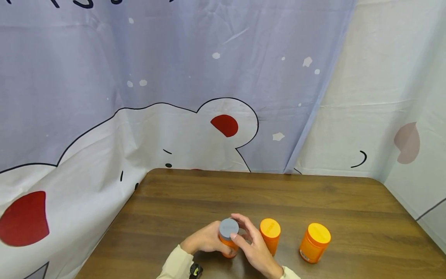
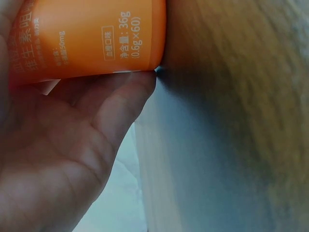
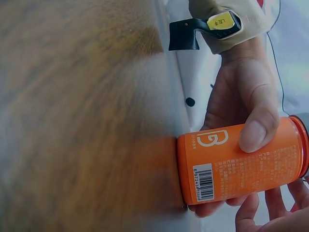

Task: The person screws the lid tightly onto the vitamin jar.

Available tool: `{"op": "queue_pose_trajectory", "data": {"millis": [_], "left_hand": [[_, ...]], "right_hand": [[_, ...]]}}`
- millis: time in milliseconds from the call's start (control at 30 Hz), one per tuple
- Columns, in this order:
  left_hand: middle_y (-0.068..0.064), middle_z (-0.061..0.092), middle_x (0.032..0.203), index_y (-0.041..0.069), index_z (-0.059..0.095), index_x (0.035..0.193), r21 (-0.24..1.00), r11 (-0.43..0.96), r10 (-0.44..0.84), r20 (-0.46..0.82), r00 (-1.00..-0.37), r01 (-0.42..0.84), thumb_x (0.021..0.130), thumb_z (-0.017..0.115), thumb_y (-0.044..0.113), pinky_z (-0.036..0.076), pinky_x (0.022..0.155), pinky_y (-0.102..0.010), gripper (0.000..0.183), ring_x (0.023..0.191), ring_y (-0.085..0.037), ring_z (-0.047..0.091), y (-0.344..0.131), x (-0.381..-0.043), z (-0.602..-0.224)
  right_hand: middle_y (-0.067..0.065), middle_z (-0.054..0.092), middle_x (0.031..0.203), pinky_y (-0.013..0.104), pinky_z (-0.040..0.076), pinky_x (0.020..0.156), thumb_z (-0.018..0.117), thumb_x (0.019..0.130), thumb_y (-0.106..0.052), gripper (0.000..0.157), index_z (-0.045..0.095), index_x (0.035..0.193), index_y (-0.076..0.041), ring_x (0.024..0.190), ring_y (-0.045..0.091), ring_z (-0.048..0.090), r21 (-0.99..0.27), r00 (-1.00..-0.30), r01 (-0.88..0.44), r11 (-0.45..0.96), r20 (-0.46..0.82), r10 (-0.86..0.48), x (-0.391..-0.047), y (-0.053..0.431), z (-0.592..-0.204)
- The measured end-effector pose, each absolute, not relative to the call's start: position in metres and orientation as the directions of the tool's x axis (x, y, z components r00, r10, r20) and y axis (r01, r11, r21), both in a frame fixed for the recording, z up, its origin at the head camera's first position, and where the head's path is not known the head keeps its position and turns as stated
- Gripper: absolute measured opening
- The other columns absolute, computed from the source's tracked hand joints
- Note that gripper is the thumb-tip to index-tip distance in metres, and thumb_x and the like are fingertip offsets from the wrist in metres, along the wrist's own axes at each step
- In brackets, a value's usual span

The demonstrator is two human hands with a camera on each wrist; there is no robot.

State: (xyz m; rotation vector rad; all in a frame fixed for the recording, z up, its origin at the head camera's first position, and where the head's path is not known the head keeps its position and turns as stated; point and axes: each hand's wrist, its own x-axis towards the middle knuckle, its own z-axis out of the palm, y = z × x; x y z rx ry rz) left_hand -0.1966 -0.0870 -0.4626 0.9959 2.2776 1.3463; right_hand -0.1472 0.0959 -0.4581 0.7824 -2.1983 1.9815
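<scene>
An orange vitamin bottle with a grey lid stands upright on the wooden table. My left hand grips its body from the left; in the right wrist view, that thumb lies across the printed side of the bottle. The right hand pinches the grey lid, thumb at the near edge and index finger behind. Printed lettering on the bottle faces the left wrist camera, where the lid is out of frame. Only some of the right fingers show in the right wrist view.
Just right of my right hand stands an orange bottle with a yellow-orange lid, partly hidden by the hand. Farther right is another orange bottle with a yellow lid. A printed curtain hangs along the back edge of the table.
</scene>
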Motion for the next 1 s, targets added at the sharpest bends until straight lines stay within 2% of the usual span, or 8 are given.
{"op": "queue_pose_trajectory", "data": {"millis": [500, 667, 1000], "left_hand": [[0.01, 0.06, 0.087, 0.016, 0.06, 0.098, 0.86, 0.326, 0.698, 0.062, -0.714, 0.393, 0.066, 0.077, 0.02, 0.046, 0.072, -0.023, 0.036, 0.075, -0.003, 0.055, -0.0863, -0.1959, -0.4623], [0.01, 0.059, 0.085, 0.014, 0.06, 0.096, 0.866, 0.287, 0.715, 0.092, -0.693, 0.41, 0.067, 0.077, 0.017, 0.047, 0.071, -0.022, 0.034, 0.074, -0.002, 0.054, -0.087, -0.1966, -0.4629], [0.01, 0.06, 0.088, 0.014, 0.059, 0.098, 0.868, 0.29, 0.718, 0.081, -0.691, 0.403, 0.067, 0.077, 0.019, 0.046, 0.074, -0.023, 0.035, 0.078, -0.003, 0.055, -0.088, -0.1986, -0.4646]], "right_hand": [[0.009, 0.051, 0.124, 0.032, 0.046, 0.081, 0.058, 0.089, -0.008, 0.037, 0.047, 0.124, -0.012, 0.111, 0.021, 0.05, -0.921, -0.876, -0.389, -0.005, 0.371, -0.308, -0.1453, 0.0958, -0.4552], [0.006, 0.05, 0.123, 0.03, 0.045, 0.078, 0.061, 0.087, -0.011, 0.038, 0.047, 0.122, -0.013, 0.11, 0.019, 0.05, -0.934, -0.894, -0.358, 0.016, 0.337, -0.295, -0.1452, 0.0947, -0.4554], [0.008, 0.048, 0.127, 0.03, 0.045, 0.077, 0.063, 0.086, -0.011, 0.045, 0.043, 0.126, -0.014, 0.112, 0.019, 0.049, -0.937, -0.897, -0.349, 0.016, 0.329, -0.297, -0.1462, 0.0939, -0.4565]]}}
